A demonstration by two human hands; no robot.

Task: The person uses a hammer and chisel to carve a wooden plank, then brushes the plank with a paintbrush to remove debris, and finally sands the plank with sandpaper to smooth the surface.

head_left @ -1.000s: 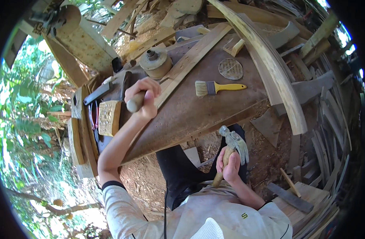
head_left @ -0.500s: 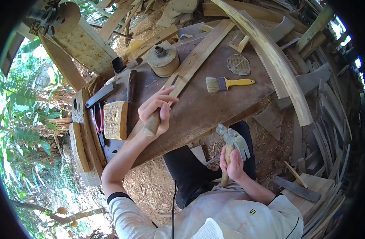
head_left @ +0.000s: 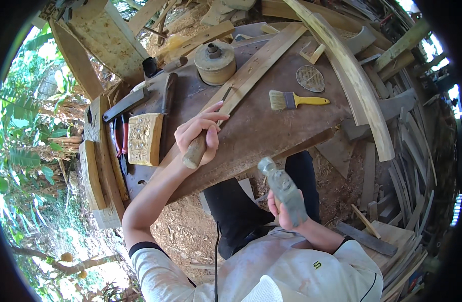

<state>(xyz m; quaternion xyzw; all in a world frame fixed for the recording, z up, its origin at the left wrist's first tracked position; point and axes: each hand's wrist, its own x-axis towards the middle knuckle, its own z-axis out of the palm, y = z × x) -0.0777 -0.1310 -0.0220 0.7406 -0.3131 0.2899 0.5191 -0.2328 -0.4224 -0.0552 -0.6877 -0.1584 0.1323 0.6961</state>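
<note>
Brown chisel handle (head_left: 194,152), grey hammer head (head_left: 287,194), yellow brush handle (head_left: 312,100)

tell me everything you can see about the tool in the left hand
The tool has a rounded, light-brown handle that looks like wood and a slim, dark, metal-looking blade. The left hand holds it, handle end toward the person, blade slanting away and rightward over a long board; whether its tip touches the board is unclear.

- Head view, wide fisheye: looks steeply down from above the person's own shirt (head_left: 296,264), low in frame.
- Faces the workbench (head_left: 271,133) ahead, at close range.
</note>
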